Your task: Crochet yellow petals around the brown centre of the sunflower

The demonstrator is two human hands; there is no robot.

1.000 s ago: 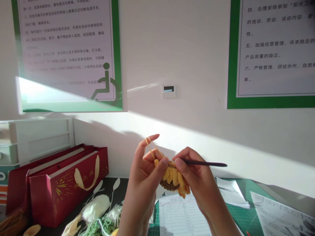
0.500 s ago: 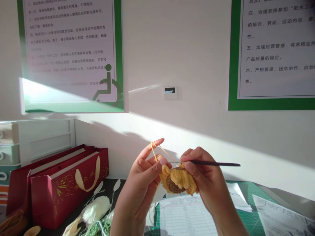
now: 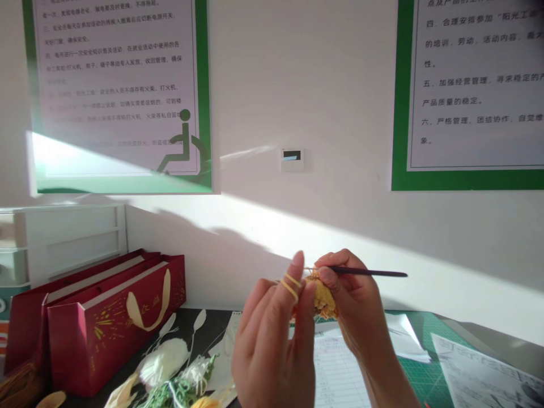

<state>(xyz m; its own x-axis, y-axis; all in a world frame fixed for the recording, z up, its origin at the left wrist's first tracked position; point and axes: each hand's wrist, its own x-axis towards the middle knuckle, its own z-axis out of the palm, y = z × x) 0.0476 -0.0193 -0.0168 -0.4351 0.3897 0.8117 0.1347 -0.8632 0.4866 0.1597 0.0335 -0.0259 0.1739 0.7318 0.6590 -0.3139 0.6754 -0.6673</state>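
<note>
My right hand point(image 3: 359, 297) is closed around a dark-handled crochet hook point(image 3: 374, 272), its thin metal tip pointing left. Under that thumb is a yellow crocheted piece point(image 3: 323, 299), its edge ruffled like petals. My left hand point(image 3: 272, 340) has turned with its back toward me and covers the left part of the piece. Yellow yarn point(image 3: 290, 286) loops round the left index finger, which points up near the hook's tip. The left thumb and fingers close at the piece's edge, and their exact contact is partly hidden.
Red gift bags point(image 3: 114, 317) stand at the left beside a drawer unit point(image 3: 72, 232). White yarn point(image 3: 164, 362) and green yarn point(image 3: 176, 392) lie on the dark tabletop. A printed sheet point(image 3: 340, 368) and other papers point(image 3: 480, 368) rest on a green cutting mat point(image 3: 442, 323). The wall rises behind.
My left hand has rotated and moved right, so its back now hides much of the crocheted piece. The piece has turned too, its brown centre now out of sight. The hook has shifted slightly up and left.
</note>
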